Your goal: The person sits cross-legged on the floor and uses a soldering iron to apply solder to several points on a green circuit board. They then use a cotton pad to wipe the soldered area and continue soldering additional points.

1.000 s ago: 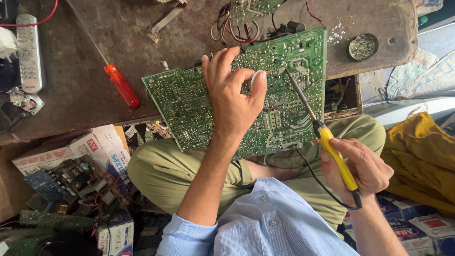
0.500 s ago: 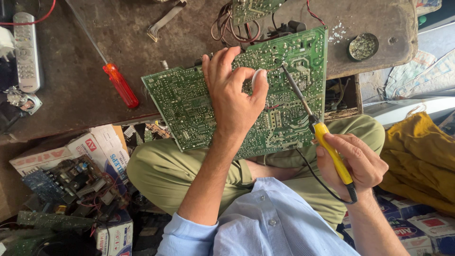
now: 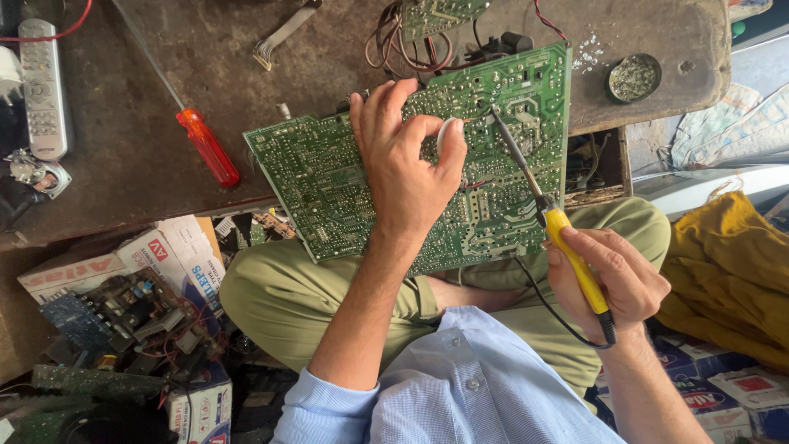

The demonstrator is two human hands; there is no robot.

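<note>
Green circuit board [image 3: 329,185] at centre, solder side up, pressed flat under left hand [image 3: 407,177]; yellow-handled soldering iron [image 3: 549,222] gripped in right hand [image 3: 612,284] at four o'clock, tip touching board.

You wear a light blue buttoned shirt [image 3: 485,386] with sleeves rolled back to the forearm, and olive-green trousers [image 3: 288,296]; both your hands are bare.

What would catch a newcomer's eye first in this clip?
The large green circuit board propped between the dark worn workbench and the person's lap, solder side up, with the left hand spread on it. Next, the yellow-handled soldering iron in the right hand, tip on the board, and the red-handled screwdriver lying left.
</note>
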